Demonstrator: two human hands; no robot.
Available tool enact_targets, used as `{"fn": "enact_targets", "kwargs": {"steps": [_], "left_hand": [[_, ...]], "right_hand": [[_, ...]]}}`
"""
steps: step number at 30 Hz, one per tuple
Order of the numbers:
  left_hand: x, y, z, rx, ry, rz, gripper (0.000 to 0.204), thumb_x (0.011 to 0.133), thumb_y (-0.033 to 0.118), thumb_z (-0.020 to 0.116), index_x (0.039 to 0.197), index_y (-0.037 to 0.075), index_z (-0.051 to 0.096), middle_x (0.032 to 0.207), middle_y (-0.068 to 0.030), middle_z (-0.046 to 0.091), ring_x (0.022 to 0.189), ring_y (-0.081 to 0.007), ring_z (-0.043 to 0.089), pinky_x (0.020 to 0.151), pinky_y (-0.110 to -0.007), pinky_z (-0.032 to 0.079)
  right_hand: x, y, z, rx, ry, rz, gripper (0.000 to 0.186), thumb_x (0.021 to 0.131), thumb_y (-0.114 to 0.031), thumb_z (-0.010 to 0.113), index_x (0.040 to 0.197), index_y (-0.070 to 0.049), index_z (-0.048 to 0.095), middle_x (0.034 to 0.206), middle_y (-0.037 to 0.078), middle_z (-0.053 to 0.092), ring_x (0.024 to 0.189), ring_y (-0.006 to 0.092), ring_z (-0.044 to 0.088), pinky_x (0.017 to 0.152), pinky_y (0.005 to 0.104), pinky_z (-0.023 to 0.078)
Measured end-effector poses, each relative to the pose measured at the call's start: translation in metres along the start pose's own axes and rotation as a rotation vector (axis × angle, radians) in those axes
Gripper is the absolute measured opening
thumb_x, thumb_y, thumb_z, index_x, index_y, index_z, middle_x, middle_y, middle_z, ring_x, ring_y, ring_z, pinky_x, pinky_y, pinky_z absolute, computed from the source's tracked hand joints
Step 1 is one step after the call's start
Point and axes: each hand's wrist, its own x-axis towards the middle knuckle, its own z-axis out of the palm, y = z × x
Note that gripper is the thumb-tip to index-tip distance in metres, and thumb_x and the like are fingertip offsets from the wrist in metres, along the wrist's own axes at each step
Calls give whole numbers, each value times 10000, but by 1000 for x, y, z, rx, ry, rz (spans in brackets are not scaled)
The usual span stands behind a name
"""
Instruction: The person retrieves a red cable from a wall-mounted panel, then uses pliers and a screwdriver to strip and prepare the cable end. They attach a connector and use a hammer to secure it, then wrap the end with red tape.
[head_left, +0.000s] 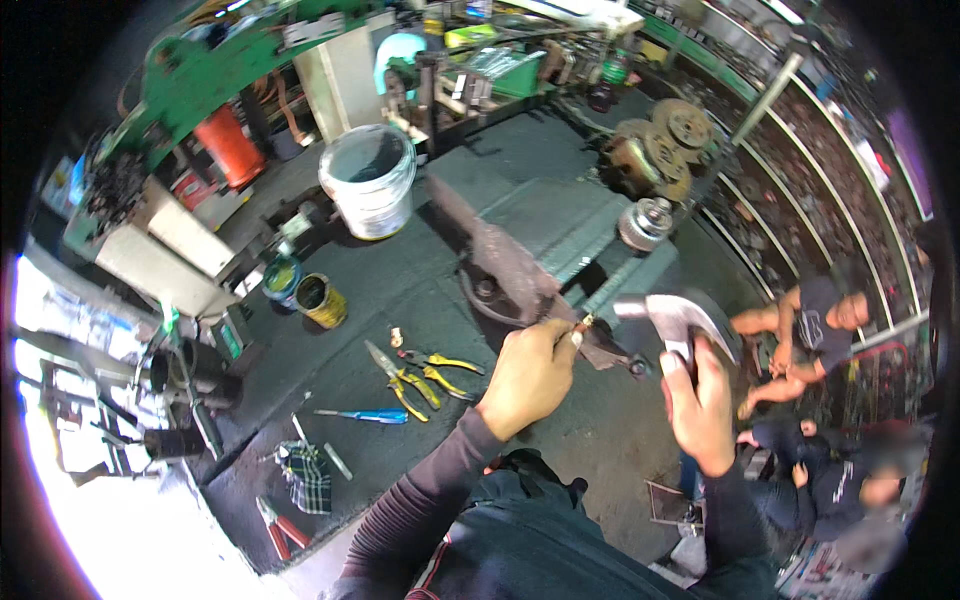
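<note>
My left hand (525, 380) is closed on a small brass-coloured piece (586, 323) at the rusty edge of a heavy metal vise or fixture (515, 260). A long grey bar runs back from that piece. My right hand (700, 415) grips a claw hammer (670, 320), its head raised just right of the piece. Left of my hands, yellow-handled pliers (415, 385), a blue screwdriver (375, 416), a plaid cloth (305, 470) and red-handled pliers (280, 530) lie on the dark bench (250, 390). What my left fingertips grip is partly hidden.
A white bucket (370, 200), two cans (320, 300) and rusty round parts (645, 150) stand on the bench. A green machine (185, 70) is at back left. Shelves of parts (790, 150) line the right. Two people (820, 330) sit low at the right, beside the bench.
</note>
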Motion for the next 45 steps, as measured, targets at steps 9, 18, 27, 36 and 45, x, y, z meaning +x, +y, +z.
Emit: {"fn": "enact_targets", "kwargs": {"steps": [9,18,27,36,45], "left_hand": [[-154,-48,-134,-384,322,-487,330,1105,164,569,1334,-66,636,804,11,594,650,-38,459,579,-215,384],[-231,-39,-157,-592,604,-449,307,1116,225,578,1239,-40,672,854,19,558,683,-29,418,604,-185,354],[-265,-51,-178,-592,684,-443,246,1097,150,595,1239,-38,665,867,5,606,713,-44,492,630,-228,429],[-275,-51,-187,83,898,-218,342,939,114,797,1223,-33,674,993,-139,739,868,-146,712,768,-272,553],[-280,-51,-198,252,994,-194,188,1020,175,716,1050,-8,752,861,-135,729,679,-240,689,643,-325,537]], "right_hand": [[-5,14,207,-3,-367,59,302,976,-201,694,1194,-1,631,1094,285,720,1009,493,696,866,553,538],[67,44,340,-331,14,-510,264,859,-29,712,1105,-22,615,1124,196,584,1094,422,574,922,541,477],[-51,-32,342,61,-415,-646,318,862,-146,798,1104,-32,626,1206,171,596,1126,406,589,959,513,478],[-51,-10,353,-277,-262,-585,402,847,-230,859,1119,-50,625,1264,159,581,1170,398,603,952,535,483],[-48,-18,375,-406,-401,-478,385,818,-161,831,1129,-8,664,1297,224,554,1152,439,613,946,527,530]]}}
